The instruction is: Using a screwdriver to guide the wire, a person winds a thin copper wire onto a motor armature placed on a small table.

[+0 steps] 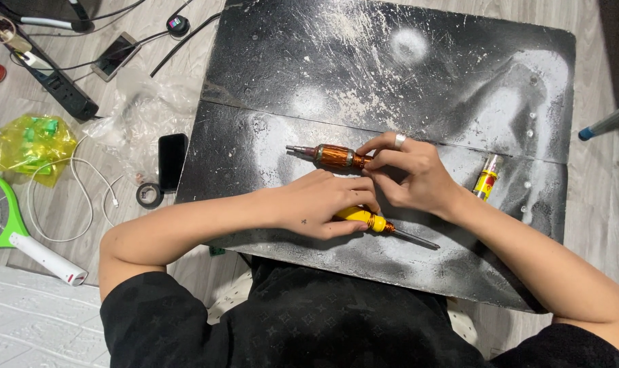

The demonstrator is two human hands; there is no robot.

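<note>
A copper-wound motor armature (334, 156) with a steel shaft lies on the black, paint-spattered board (432, 75). My right hand (410, 175), wearing a ring, pinches the armature's right end with fingertips. My left hand (321, 202) rests just below the armature, fingers curled against the right hand's fingertips, and covers the handle of a yellow screwdriver (381, 225) whose shaft points right. Whether the left hand grips the screwdriver or merely lies on it is unclear.
A small yellow tube (488, 177) lies on the board right of my hands. Left of the board on the floor: a black phone (171, 159), a tape roll (148, 195), white cable (78, 184), yellow bag (30, 144), power strip (57, 85), green racket-shaped swatter (10, 218).
</note>
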